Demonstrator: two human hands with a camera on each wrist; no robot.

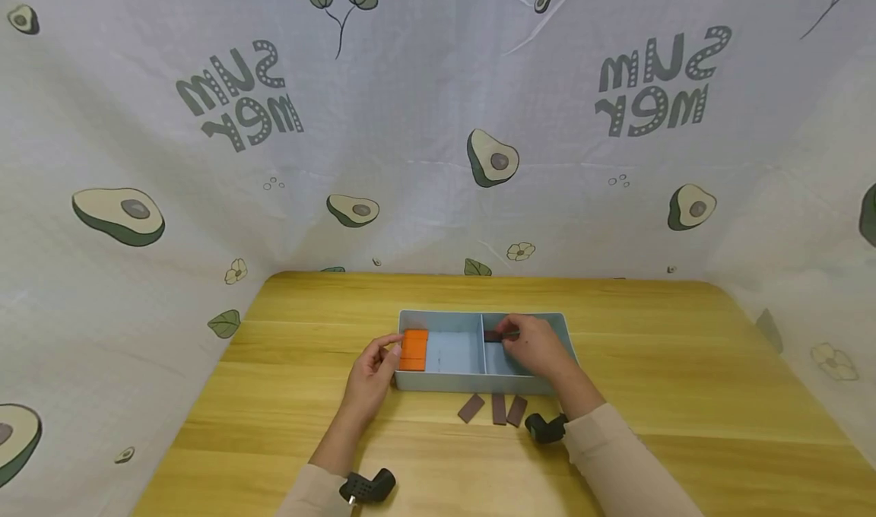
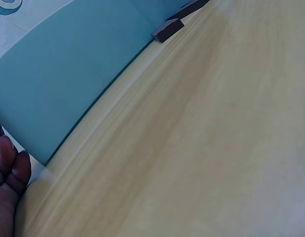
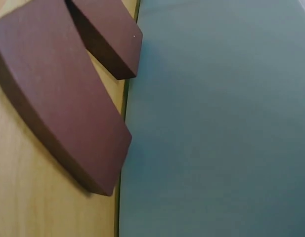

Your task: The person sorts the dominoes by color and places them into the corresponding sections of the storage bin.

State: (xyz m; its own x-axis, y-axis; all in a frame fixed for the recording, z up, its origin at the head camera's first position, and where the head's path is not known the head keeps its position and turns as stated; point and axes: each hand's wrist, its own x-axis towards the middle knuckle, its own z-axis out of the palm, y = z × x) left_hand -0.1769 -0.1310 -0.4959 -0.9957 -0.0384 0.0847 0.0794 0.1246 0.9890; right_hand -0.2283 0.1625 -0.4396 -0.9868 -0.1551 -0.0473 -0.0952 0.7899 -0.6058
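A light blue box (image 1: 438, 382) with two compartments stands on the table. My left hand (image 1: 369, 372) holds its left end, index finger and thumb at the rim; in the left wrist view its curled fingers (image 2: 11, 165) lie beside the box corner. Several orange blocks (image 1: 414, 350) line the left end of the left compartment. Over the right compartment, my right hand (image 1: 537, 342) pinches a dark brown block (image 1: 492, 336) near the divider and back wall. The fingertips partly cover that block, and the right wrist view does not show the hand.
Three brown blocks lie before the box: one tilted at left (image 1: 471, 408), one upright to the view (image 1: 499, 409), one slanted (image 1: 516, 410). A divider (image 1: 483, 346) separates the compartments. A patterned white cloth (image 1: 424, 122) hangs behind the wooden table (image 1: 287, 418).
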